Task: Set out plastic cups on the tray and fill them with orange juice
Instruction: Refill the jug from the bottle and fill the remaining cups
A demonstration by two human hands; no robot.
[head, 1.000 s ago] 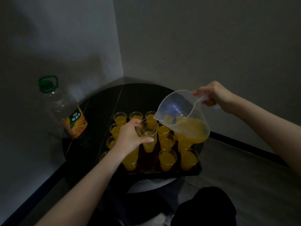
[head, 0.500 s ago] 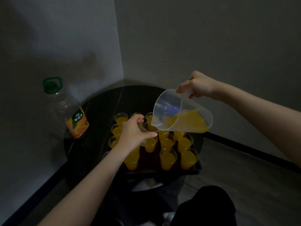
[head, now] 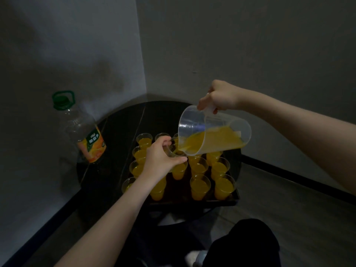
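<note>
Most cups [head: 200, 186] on the dark tray [head: 221, 201] nearest us already hold orange juice, so we judge the task nearly done. Above them our left hand [head: 161, 160] curls round one clear cup [head: 176, 151] — apparently the one left to fill. Beyond, our right hand [head: 221, 96] grips the handle of a translucent jug [head: 212, 132], tipped with its spout at that cup's rim. An emptied juice bottle [head: 82, 130] stands far left on the table [head: 123, 128].
</note>
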